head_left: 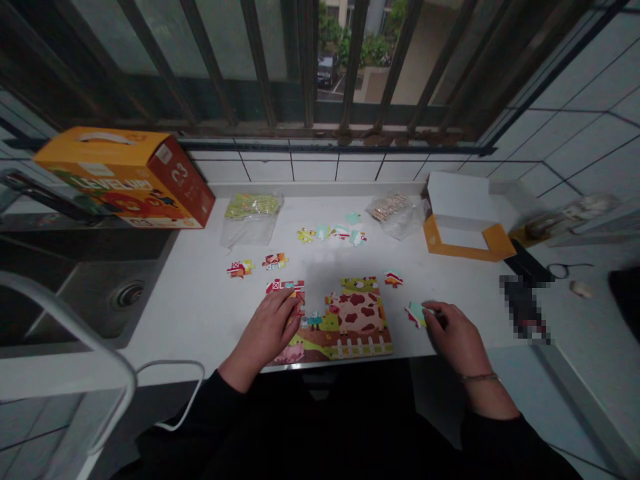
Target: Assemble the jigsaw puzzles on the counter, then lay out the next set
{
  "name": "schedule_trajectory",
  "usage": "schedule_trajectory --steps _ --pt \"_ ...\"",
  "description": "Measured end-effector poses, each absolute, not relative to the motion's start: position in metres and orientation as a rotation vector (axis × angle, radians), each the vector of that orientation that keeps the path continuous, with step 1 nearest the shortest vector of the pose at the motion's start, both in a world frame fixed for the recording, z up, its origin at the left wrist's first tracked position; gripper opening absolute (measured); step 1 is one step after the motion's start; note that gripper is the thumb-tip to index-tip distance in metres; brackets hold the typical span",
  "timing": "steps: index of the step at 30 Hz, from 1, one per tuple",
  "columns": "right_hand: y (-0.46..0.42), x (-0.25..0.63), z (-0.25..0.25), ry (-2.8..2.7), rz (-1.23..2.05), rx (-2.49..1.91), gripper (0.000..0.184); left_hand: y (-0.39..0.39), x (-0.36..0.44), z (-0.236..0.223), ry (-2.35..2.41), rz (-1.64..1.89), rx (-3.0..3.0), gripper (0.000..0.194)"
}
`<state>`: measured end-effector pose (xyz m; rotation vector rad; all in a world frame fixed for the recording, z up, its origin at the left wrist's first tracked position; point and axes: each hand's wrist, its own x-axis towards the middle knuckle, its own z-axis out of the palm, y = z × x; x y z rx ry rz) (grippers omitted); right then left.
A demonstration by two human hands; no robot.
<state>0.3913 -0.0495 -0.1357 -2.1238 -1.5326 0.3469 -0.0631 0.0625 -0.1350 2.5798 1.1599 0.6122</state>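
White countertop (190,320) carries our part-built farm jigsaw (357,320), nr front edge, about centre. L hand (267,327) rests at its top-left corner, fingers together on a red-barn piece (285,287); can't tell if gripping. R hand (453,330) is just right of the jigsaw, fingertips (429,310) on a loose mint-and-red piece (416,315); grip unclear too. Hands well apart. More loose pieces (333,233) lie in a loose row behind, two more (257,263) left of them, one (393,279) just off the jigsaw's top-right corner. Back-left corner: orange box (125,177). Along back edge: clear bag of green pieces (250,217), bag of tan pieces (393,210). Open white-and-orange box (463,220) nr back-right corner. Steel sink (90,287) past left edge.
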Motion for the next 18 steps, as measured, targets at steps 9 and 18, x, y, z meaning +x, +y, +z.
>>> schedule_trajectory --steps 9,18 --pt "-0.032 0.389 -0.132 -1.554 0.303 -2.126 0.034 0.056 -0.064 -0.15 1.194 0.661 2.614 0.031" --pt "-0.01 0.387 -0.134 -1.613 0.264 -2.113 0.028 0.002 -0.078 -0.161 1.133 0.569 2.685 0.047"
